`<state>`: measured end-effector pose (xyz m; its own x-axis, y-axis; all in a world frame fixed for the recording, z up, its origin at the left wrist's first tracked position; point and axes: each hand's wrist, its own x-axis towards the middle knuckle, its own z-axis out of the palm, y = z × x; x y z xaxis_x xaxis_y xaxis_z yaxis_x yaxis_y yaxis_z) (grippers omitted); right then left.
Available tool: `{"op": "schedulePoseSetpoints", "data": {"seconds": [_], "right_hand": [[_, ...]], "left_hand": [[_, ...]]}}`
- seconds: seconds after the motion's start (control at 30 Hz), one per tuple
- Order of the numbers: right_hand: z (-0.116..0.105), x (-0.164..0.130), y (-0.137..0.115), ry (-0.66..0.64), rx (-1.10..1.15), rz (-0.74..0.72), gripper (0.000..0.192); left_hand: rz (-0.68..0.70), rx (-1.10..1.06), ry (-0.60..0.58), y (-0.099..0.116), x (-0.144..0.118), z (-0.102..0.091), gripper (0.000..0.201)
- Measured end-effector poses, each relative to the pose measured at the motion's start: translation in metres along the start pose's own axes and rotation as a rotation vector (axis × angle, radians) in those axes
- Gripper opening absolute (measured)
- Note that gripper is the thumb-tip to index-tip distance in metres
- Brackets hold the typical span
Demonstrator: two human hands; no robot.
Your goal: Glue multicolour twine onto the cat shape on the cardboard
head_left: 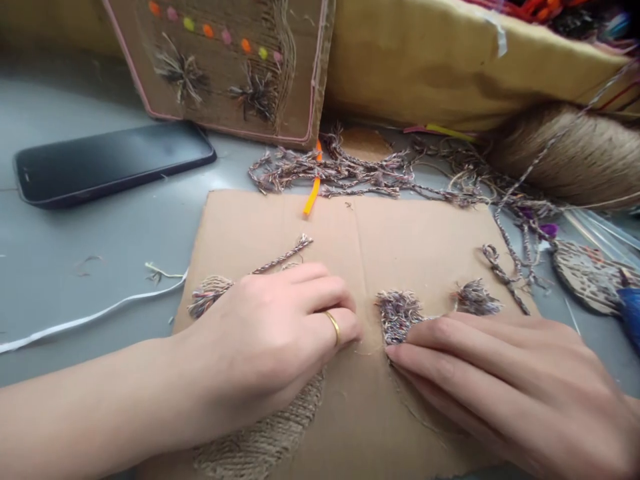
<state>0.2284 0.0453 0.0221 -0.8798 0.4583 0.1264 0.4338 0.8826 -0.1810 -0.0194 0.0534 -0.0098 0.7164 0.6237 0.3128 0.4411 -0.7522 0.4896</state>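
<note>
brown cardboard sheet point(420, 247) lies flat on the grey table point(75, 260), seen from the head camera, and both hands rest on it. the left hand point(275, 340) lies knuckles up with its fingers curled under, a gold ring point(333, 325) on one finger; its grip is closed in on itself, and whether it pinches anything beneath cannot be told. just behind it a twisted jute cord point(283, 257) runs to a frayed tuft point(207, 295) at the sheet's left edge, and a patch of coiled jute point(270, 440) shows under the wrist. the right hand point(500, 380) lies flat, fingers straight and together, its grip clamped on nothing, fingertips point(400, 352) pressing the lower edge of a fluffy multicoloured tuft point(397, 312) near the middle of the sheet. a second tuft point(475, 299) sits just beside it to the right. farther back lie a heap of loose cord point(350, 173), an orange strip point(312, 195), a black phone point(110, 163) and a decorated board point(225, 67) standing upright.
</note>
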Motion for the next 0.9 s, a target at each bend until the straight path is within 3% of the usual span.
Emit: {"op": "schedulePoseSetpoints", "data": {"seconds": [0.3,0.63,0.73,0.9], "right_hand": [[0.005,-0.002,0.002,0.051,0.026,-0.008,0.031],[-0.003,0.009,-0.004,0.019,-0.031,-0.047,0.035],[-0.003,0.005,0.001,-0.044,-0.054,-0.092,0.029],[-0.006,-0.003,0.007,-0.045,-0.093,-0.044,0.026]], "left_hand": [[-0.003,0.009,0.033,-0.001,-0.002,0.003,0.018],[0.006,0.036,0.026,-0.002,-0.002,0.002,0.018],[0.015,0.02,0.01,-0.002,-0.002,0.001,0.018],[0.028,0.037,0.013,-0.002,-0.002,0.002,0.018]]}}
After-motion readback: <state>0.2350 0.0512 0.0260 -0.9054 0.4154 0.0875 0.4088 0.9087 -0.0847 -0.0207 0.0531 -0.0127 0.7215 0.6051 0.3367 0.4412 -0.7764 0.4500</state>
